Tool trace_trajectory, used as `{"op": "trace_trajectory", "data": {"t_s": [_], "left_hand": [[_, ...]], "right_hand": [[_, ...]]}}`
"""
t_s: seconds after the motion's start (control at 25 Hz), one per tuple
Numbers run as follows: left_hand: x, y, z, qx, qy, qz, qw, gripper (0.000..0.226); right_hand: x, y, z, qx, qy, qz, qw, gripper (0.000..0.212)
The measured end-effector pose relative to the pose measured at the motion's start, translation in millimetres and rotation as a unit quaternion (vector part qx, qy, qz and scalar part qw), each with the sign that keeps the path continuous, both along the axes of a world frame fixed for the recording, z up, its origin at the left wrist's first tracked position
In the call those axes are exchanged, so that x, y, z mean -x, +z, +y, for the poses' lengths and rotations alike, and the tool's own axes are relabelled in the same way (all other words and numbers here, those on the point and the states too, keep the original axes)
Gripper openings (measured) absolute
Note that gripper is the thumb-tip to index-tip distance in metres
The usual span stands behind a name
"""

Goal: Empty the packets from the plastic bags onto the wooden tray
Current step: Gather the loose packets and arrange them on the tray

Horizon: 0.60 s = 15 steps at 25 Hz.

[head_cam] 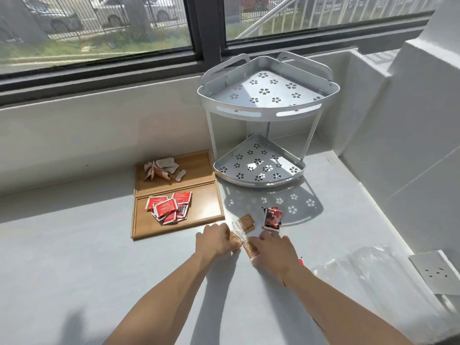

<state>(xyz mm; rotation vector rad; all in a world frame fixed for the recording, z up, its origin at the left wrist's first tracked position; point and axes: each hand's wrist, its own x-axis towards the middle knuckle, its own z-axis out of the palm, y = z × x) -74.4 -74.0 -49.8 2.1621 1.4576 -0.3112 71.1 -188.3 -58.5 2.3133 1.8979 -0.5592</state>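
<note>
Two wooden trays lie side by side on the grey counter. The near tray [206, 220] holds a heap of red packets [169, 206]. The far tray [196, 161] holds crumpled pale packets [164, 169]. Just right of the near tray, a clear plastic bag of brown packets [245, 224] rests on the counter. My left hand [214, 241] grips its left end and my right hand [272, 250] grips its near end. A small stack of dark red packets [272, 218] lies just beyond my right hand.
A white two-tier corner rack [263, 113] stands behind the packets against the wall. An empty clear plastic bag [373, 267] lies at the right, near a white wall socket [435, 272]. A window runs along the back.
</note>
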Motion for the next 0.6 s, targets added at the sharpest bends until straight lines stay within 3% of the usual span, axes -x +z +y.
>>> {"op": "trace_trajectory", "data": {"t_s": [0.2,0.44,0.6], "left_hand": [[-1,-10,-9,0.008,0.037,-0.037,0.999,0.027],[3,-11,-10,0.084,0.072,-0.103,0.989,0.023],[1,-2,5,0.083,0.043,-0.121,0.988,0.02]], "right_hand": [[3,-9,3,-0.027,-0.053,0.023,0.998,0.032],[-2,-5,7,-0.024,-0.116,0.168,0.979,0.051],[-12,-5,6,-0.021,-0.142,0.184,0.972,0.051]]}}
